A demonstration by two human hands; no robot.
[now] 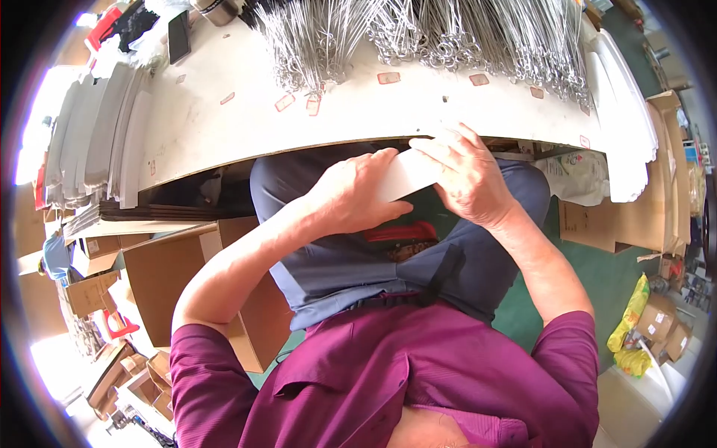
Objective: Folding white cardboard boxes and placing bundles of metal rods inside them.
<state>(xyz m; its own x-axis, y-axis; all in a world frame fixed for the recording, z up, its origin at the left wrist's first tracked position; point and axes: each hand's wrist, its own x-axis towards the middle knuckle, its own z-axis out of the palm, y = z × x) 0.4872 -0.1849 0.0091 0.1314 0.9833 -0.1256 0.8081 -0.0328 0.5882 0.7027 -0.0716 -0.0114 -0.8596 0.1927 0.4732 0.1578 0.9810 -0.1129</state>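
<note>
Between my two hands, just in front of the table's near edge and over my lap, is a narrow white box or folded card (409,176). My left hand (357,191) grips its left end, thumb underneath and fingers along the top. On the other end, my right hand (472,178) closes its fingers and thumb around the white piece. Both hands cover its ends, so its full length is hidden. Across the back of the white table (246,119) lie bundles of thin metal wire rods (455,37) with looped ends pointing toward me.
White flat cartons (93,138) stand stacked at the table's left end, with more white pieces (620,112) at the right end. A dark phone (178,37) and a metal cup (216,10) lie far left. Open brown cardboard boxes (168,287) stand below the table's left side.
</note>
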